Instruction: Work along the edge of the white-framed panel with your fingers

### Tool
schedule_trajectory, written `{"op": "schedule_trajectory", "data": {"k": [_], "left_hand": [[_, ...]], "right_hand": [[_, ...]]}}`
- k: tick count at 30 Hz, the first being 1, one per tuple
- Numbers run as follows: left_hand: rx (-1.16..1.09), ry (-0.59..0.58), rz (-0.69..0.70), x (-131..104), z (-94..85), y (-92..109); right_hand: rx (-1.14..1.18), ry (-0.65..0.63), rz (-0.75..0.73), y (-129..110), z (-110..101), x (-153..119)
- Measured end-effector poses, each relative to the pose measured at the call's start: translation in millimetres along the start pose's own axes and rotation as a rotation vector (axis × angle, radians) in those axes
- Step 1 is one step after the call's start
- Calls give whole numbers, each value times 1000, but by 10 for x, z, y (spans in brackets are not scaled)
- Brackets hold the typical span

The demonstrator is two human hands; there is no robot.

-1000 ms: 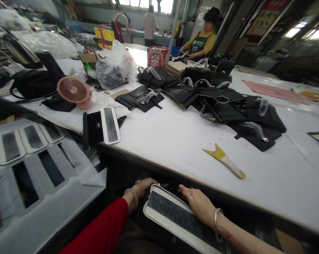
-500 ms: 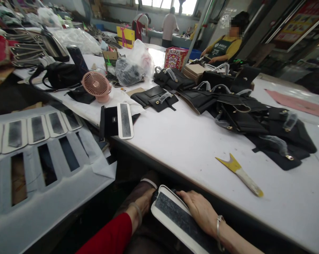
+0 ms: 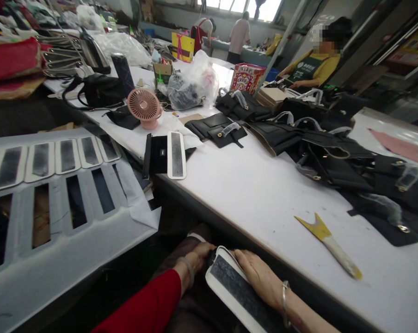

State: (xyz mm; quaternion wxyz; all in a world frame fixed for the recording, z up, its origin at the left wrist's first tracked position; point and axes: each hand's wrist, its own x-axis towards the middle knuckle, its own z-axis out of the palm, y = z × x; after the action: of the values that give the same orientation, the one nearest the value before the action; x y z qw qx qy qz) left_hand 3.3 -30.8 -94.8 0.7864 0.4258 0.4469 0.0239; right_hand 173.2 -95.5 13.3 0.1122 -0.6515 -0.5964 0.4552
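White-rimmed dark-centred panel (image 3: 236,289)

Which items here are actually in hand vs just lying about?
In hand:
- white-edged panel with dark centre, on the lap
- right hand resting on it
- left hand at its far end

Lying about:
- yellow scraper
- pink fan
- black bag pieces
- second panel on the table

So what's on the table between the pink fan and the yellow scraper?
In the head view, between the pink fan and yellow scraper lie a white-edged strip, black flaps, then bare table.
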Motion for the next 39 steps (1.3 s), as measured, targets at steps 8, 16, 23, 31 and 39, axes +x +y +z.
{"op": "schedule_trajectory", "data": {"k": [8, 16, 23, 31, 39], "left_hand": [[28, 36, -160, 310, -193, 243], [128, -90, 219, -501, -143, 825], [359, 114, 308, -468, 112, 797], [253, 134, 290, -475, 140, 803], [95, 70, 197, -511, 83, 828]], "right_hand": [[-9, -8, 26, 60, 15, 4], [-54, 13, 8, 97, 37, 10], [-25, 45, 6, 104, 43, 18], [45, 16, -56, 1, 22, 87], [-31, -26, -47, 2, 3, 108]]}}
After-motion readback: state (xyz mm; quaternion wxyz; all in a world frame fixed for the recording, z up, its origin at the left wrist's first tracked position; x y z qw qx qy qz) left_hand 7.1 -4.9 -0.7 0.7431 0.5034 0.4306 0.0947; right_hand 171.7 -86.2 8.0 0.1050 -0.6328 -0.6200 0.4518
